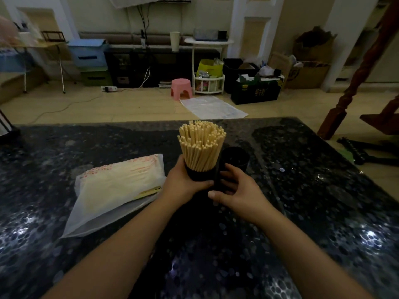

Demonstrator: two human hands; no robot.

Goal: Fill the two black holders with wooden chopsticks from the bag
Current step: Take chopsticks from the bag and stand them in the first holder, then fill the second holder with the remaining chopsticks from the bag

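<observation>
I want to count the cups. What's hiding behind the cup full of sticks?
Behind the full holder stands a second black holder. Its inside looks dark; no chopsticks stick out. Its base is covered by the right hand.

Pale bare wood, matt and smooth, in the chopsticks (201, 143). Matt black, plastic by the look, on the full holder (199, 174) and the second holder (235, 157). Thin, milky, half-clear plastic film on the bag (112, 190), softly shiny. Glossy, dark, speckled stone look across the desk (313, 190), mirroring light.
</observation>
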